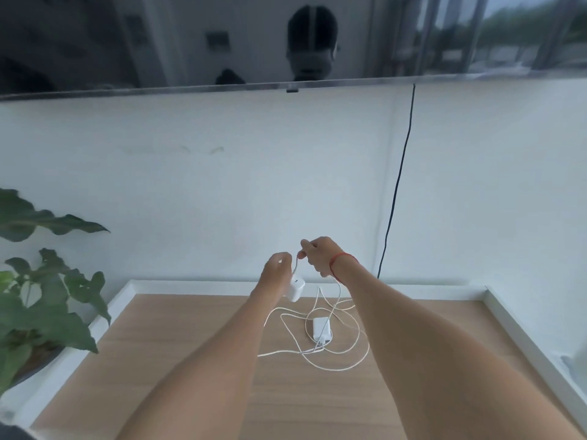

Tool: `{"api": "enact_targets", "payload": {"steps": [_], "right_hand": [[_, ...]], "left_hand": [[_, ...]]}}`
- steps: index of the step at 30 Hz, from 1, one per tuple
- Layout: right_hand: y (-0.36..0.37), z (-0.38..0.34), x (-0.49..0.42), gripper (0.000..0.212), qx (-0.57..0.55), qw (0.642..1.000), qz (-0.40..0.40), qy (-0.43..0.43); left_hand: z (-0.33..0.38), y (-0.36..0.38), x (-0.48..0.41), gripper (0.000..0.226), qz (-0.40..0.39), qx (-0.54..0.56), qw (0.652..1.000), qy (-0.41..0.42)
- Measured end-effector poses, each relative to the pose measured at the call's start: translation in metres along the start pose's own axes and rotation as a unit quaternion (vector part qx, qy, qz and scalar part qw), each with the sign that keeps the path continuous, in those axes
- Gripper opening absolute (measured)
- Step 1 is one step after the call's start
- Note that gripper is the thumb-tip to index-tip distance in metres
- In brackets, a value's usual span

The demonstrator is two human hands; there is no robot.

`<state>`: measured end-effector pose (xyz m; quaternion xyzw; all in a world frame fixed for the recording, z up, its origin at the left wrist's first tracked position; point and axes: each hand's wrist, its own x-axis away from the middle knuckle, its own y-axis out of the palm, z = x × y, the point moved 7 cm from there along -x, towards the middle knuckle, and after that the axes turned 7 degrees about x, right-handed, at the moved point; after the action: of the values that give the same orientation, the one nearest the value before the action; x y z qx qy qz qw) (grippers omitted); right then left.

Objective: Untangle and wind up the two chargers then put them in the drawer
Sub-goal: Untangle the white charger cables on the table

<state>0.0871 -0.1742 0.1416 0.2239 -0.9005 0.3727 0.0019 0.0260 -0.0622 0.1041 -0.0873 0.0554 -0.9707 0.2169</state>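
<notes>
**Layout.** The two hands meet above the far middle of the tabletop (190, 360): the left hand (276, 268) holds one charger (296, 288) aloft, and the right hand (317, 256), just to its right, pinches the cord (296, 265) rising from that charger. Below the hands, the second charger (320, 328) lies on the tabletop among loose loops (286, 353) that spread to both sides and toward the viewer. A plant (41, 296) stands beyond the left edge, the wall (222, 185) rises behind with a screen (190, 42) above it, and a cable (398, 185) hangs down the wall right of the hands.
</notes>
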Motion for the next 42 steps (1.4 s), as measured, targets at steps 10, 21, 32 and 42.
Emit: {"api": "enact_targets", "payload": {"steps": [10, 21, 32, 42], "right_hand": [[-0.006, -0.013, 0.018, 0.037, 0.009, 1.000, -0.004, -0.025], [-0.062, 0.031, 0.030, 0.037, -0.001, 1.000, 0.029, 0.002], [-0.076, -0.071, 0.025, 0.021, -0.314, 0.945, 0.064, -0.065], [-0.069, -0.087, 0.028, 0.018, -0.441, 0.895, -0.005, -0.068]], "left_hand": [[0.007, -0.012, 0.015, 0.036, 0.037, -0.006, 0.999, 0.017], [0.028, -0.100, 0.019, 0.046, 0.183, 0.005, 0.981, 0.065], [0.047, -0.041, 0.031, 0.039, 0.111, -0.059, 0.986, 0.109], [0.057, 0.014, 0.028, 0.034, 0.000, -0.119, 0.984, 0.129]]}}
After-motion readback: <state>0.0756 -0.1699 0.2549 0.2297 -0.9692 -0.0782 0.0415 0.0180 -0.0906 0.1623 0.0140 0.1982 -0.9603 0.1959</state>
